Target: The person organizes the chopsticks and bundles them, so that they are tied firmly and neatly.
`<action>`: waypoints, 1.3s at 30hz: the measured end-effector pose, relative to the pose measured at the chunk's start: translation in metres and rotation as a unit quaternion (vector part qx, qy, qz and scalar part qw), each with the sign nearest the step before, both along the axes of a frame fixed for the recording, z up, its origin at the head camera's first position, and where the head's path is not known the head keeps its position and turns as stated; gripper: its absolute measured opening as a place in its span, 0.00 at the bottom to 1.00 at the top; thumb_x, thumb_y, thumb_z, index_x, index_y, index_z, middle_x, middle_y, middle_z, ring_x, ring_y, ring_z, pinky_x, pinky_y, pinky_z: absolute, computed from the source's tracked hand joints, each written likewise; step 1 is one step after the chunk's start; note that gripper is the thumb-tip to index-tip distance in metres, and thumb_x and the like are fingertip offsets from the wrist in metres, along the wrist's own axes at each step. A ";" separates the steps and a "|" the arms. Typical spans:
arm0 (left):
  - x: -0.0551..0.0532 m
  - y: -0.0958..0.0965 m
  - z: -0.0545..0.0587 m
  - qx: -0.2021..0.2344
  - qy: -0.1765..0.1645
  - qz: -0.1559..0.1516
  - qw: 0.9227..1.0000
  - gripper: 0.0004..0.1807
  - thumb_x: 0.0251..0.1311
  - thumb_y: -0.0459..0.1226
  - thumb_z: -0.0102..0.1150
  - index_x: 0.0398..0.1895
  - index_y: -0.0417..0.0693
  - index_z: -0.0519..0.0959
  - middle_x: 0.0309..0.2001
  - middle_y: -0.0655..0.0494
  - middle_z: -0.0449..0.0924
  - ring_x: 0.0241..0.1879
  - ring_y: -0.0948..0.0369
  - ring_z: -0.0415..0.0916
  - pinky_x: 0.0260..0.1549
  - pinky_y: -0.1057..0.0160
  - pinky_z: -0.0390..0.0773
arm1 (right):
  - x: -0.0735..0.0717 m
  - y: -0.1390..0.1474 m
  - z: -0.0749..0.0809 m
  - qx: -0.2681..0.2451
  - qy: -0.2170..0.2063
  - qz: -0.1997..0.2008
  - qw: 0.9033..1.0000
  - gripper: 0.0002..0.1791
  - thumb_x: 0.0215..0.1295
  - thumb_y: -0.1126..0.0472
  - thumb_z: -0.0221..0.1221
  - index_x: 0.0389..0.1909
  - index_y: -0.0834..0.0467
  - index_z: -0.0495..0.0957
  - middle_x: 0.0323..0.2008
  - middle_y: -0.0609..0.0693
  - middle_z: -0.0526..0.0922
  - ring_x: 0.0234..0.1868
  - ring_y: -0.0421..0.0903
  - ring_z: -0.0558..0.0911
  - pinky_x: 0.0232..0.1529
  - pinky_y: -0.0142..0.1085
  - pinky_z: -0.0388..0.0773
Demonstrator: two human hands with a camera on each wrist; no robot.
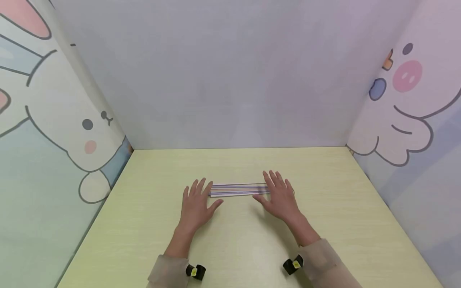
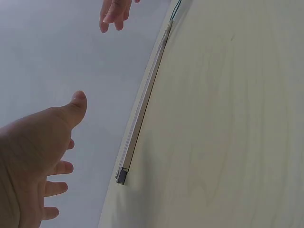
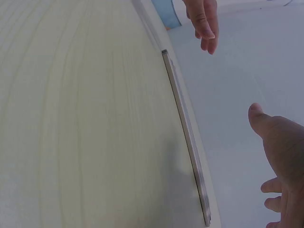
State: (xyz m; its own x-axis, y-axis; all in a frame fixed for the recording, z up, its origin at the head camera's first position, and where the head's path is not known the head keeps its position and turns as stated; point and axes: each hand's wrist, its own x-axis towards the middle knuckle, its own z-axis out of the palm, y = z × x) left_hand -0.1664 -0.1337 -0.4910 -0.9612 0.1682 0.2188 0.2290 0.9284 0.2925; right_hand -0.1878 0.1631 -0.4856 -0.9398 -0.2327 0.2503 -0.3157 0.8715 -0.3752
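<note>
A long, flat, pale bundle with thin purple and orange stripes [image 1: 237, 190] lies crosswise on the table; its exact kind is unclear. From the side it is a slim strip [image 2: 145, 107] with a dark piece at its left end and a teal cord [image 2: 175, 9] at its right. My left hand [image 1: 196, 206] is by the left end, fingers spread, thumb apart. Over the right end, my right hand [image 1: 281, 200] hides part of the bundle, its fingers spread too. Both wrist views show the hands raised above the bundle, holding nothing.
The pale wooden table [image 1: 230, 248] ends at a plain grey back wall [image 1: 230, 80]. Side panels with cartoon animals stand at left [image 1: 54, 160] and right [image 1: 414, 132]. Small black devices with yellow marks sit at both sleeve cuffs.
</note>
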 end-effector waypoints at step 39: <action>-0.027 0.013 -0.019 -0.021 -0.031 -0.021 0.999 0.41 0.65 0.63 0.55 0.75 0.50 0.67 0.76 0.44 0.60 0.77 0.45 0.51 0.71 0.41 0.52 | -0.029 -0.020 -0.028 0.056 -0.034 0.035 0.997 0.50 0.64 0.31 0.57 0.79 0.55 0.56 0.76 0.59 0.60 0.78 0.61 0.53 0.72 0.62 0.48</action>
State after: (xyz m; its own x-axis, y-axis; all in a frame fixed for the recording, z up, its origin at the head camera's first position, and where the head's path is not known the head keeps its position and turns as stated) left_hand -0.1936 -0.1204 -0.5098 -0.9645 0.2169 0.1505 0.2510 0.9300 0.2686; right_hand -0.2171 0.1426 -0.5133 -0.9343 -0.3212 0.1546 -0.3541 0.8861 -0.2990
